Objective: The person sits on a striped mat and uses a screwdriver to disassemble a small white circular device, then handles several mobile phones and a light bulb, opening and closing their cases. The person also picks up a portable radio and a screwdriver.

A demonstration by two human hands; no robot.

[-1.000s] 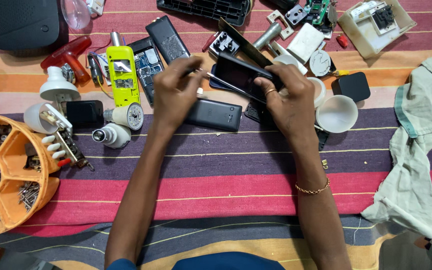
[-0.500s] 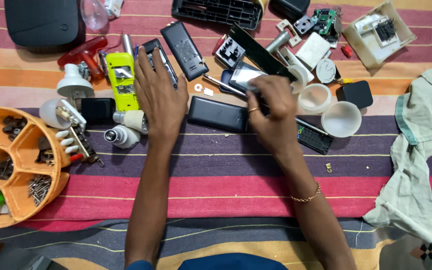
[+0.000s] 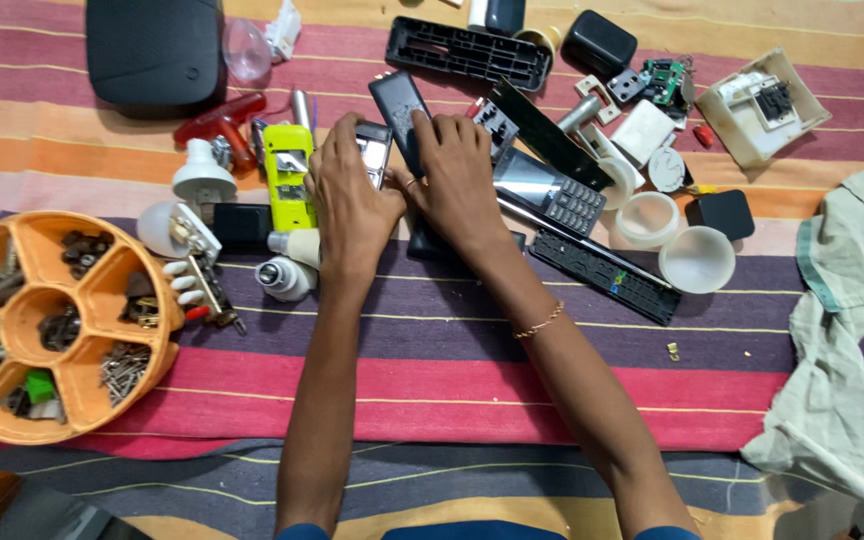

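Striped woven mat (image 3: 432,380), red, purple, orange and yellow bands, spread as the work surface and strewn with dismantled electronics.

Black rounded case (image 3: 152,50), far left corner, lying flat.

Orange round sorting tray (image 3: 82,400), left edge, divided into compartments with screws and small metal parts.

Pale green cloth (image 3: 842,330), crumpled along the right edge, well apart from the hands.

Long black plastic frame (image 3: 467,50), top centre, lying flat.

Black remote-style keypad strip (image 3: 607,275), right of the forearms, lying diagonally.

Dark keypad handset (image 3: 552,190), just right of the right hand, face up.

Yellow-green handset (image 3: 287,175), just left of the left hand, upright along the mat stripes.

Left hand (image 3: 352,205), fingers curled around a small grey phone body (image 3: 373,155), gripping it at its lower part; the phone sits just above the mat's orange band, between the yellow-green handset and a black flat handset (image 3: 397,110).

Right hand (image 3: 452,170), fingers spread and pressed down on the black flat handset and the parts beneath; whether it grips anything cannot be told. A thin bracelet (image 3: 542,322) circles this wrist.

Both hands touch side by side.

Two white round caps (image 3: 697,260), right of the keypad strip.

White bulb bases (image 3: 202,175), left of the yellow-green handset.
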